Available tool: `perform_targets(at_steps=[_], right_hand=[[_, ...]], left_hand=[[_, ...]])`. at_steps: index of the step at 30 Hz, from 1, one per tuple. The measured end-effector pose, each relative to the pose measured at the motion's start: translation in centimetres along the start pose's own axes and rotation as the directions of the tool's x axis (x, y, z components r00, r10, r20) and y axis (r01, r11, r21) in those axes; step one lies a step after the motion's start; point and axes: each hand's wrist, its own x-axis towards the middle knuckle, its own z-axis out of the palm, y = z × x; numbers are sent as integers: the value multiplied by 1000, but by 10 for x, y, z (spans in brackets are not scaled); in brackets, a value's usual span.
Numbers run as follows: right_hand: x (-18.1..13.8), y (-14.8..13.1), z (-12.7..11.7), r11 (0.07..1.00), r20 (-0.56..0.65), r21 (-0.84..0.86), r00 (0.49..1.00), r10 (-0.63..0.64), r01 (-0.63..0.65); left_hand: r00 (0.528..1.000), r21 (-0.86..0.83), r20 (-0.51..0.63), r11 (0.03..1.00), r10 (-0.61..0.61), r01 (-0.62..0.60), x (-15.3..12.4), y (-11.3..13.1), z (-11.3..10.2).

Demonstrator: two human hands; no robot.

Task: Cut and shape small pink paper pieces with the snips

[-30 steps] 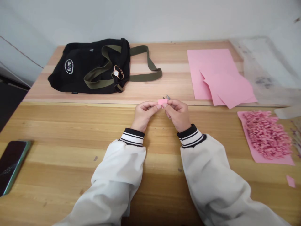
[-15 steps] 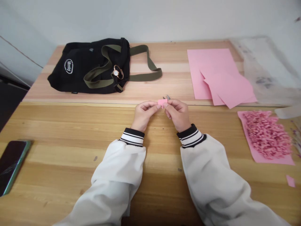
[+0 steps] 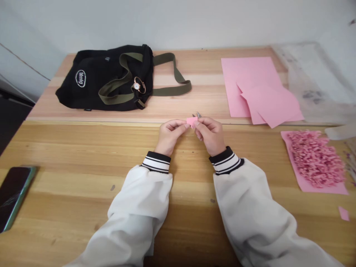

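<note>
Between my two hands is a small pink paper piece [image 3: 191,121] with a ragged lower edge. My left hand [image 3: 170,135] pinches its left end between thumb and finger. On the other side, the thumb and fingers of my right hand [image 3: 210,134] close on its right end. Two grey metal tips [image 3: 198,114], looking like scissor points, show just beyond the right fingers; the rest is hidden, and I cannot tell whether that hand holds them too.
Pink paper sheets [image 3: 250,74] overlap at the back right. A heap of curled pink paper strips [image 3: 317,159] lies on another sheet, near a pink scrap [image 3: 343,213]. Back left rests a black bag [image 3: 94,79] with a watch [image 3: 137,85] on it. A phone [image 3: 15,193] is at left.
</note>
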Motion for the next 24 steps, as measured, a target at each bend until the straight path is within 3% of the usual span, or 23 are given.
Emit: perform_targets(at_steps=[24], right_hand=[[1, 0, -1, 1000, 24, 2, 1000, 6, -6]], left_hand=[[1000, -42, 4, 999, -25, 25, 1, -1, -1]])
